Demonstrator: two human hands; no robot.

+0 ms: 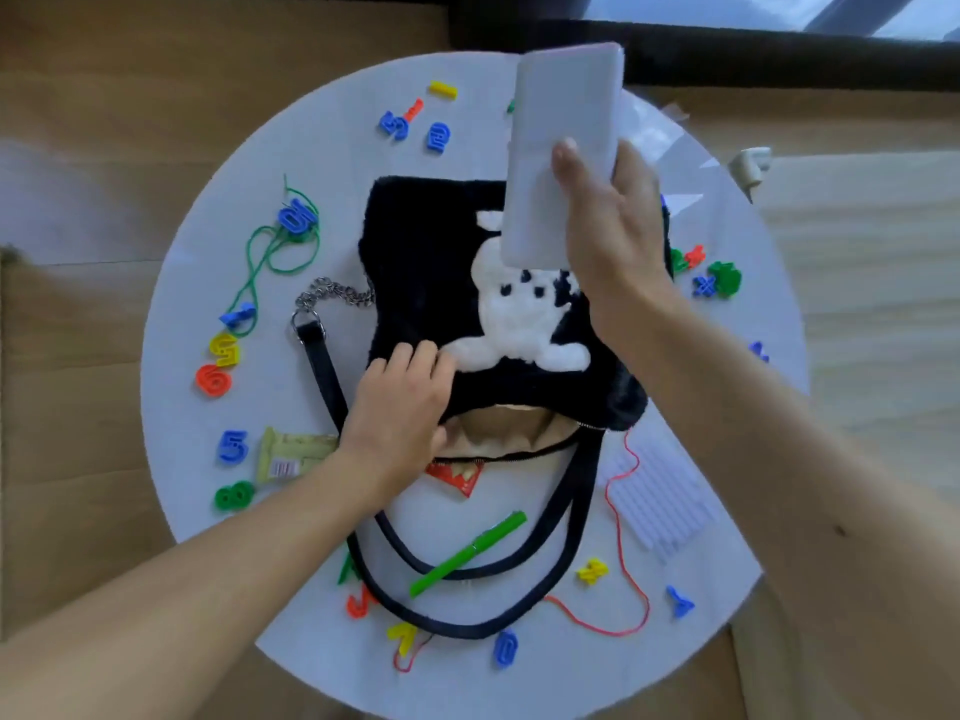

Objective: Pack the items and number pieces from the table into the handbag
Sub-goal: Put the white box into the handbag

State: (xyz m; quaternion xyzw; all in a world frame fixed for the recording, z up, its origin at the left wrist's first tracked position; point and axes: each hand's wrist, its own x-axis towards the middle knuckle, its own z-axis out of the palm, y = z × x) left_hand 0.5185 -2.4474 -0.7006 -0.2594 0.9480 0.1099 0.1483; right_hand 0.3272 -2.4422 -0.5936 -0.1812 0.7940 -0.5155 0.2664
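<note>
A black furry handbag with a white animal figure lies in the middle of the round white table, its zip mouth facing me and showing the tan lining. My left hand grips the near edge of the bag at the mouth and holds it apart. My right hand holds a flat white rectangular device in the air above the bag. Several coloured plastic number pieces lie around the bag, among them a blue 5, a green 8 and an orange 6.
A green marker lies across the bag's black straps. A snack bar, a red packet, a pack of white sticks, a red cord and a green cord lie on the table. Wooden floor surrounds it.
</note>
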